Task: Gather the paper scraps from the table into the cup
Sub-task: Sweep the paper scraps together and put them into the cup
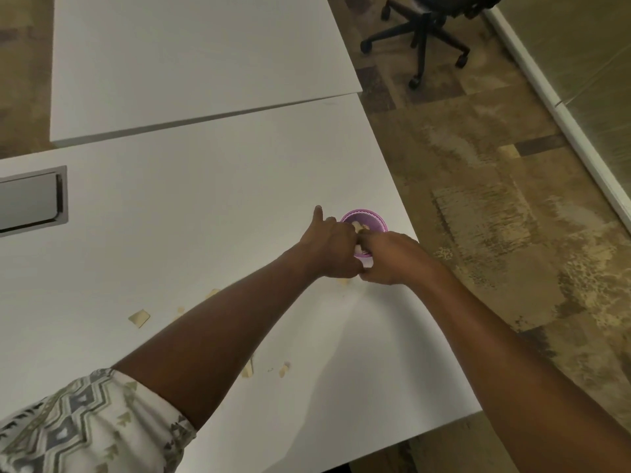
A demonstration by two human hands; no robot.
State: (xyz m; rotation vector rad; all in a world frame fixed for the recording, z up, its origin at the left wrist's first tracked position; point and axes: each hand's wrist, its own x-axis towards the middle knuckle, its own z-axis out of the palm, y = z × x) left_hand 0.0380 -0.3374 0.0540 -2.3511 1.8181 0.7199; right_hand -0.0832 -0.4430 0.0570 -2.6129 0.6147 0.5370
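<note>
Right now I see both hands meeting at near wall of purple cup [365,220]. Left hand [333,249] curled, one finger straight. Right hand [392,259] curled. Pale scrap [358,249] between them; can't tell which hand holds it, or whether either grips cup. Loose scraps [139,318] on table [205,199] well behind grip.
</note>
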